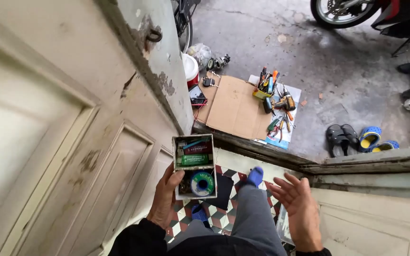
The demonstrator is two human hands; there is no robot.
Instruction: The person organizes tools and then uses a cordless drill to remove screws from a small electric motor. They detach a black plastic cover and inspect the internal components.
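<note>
Holding small open box — left hand; right hand empty

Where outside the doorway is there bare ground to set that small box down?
The left hand holds the small box. The flat cardboard is mostly bare, between the red-and-white tub and the tool pile. Bare concrete lies beyond the sandals. The tool pile is crowded.

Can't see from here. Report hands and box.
Left hand holds small open box from below. Right hand empty, open, palm up. Old door close on left.

spool in box, cardboard beyond.
</note>
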